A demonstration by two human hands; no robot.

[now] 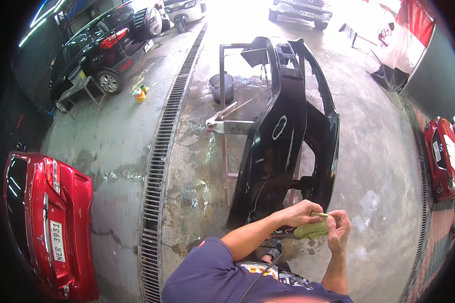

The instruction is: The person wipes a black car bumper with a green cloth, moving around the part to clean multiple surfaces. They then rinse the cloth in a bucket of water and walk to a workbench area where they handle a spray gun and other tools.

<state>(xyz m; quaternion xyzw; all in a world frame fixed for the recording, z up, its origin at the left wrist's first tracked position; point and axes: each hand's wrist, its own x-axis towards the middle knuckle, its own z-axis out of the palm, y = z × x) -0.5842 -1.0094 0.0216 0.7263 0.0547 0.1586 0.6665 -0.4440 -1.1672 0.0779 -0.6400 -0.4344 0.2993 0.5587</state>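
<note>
My left hand (303, 213) and my right hand (339, 227) are close together, both pinching a limp yellow-green cloth (312, 231) by its upper edge. Below my fingers the cloth hangs in a fold. Just beyond my hands, a large black car bumper (280, 118) is propped lengthwise on a metal stand (227, 46). Pale scuffed or sanded patches, one of them a rough ring, mark its dark surface. My left forearm passes in front of the bumper's near end and hides part of it.
A dark bucket (221, 90) stands on the wet concrete left of the bumper. Floor grating (162, 136) runs along that side. A red car (68, 217) is at the near left, a black car (93, 50) farther back beside a small metal bench (86, 88). Another red car (442, 156) stands right.
</note>
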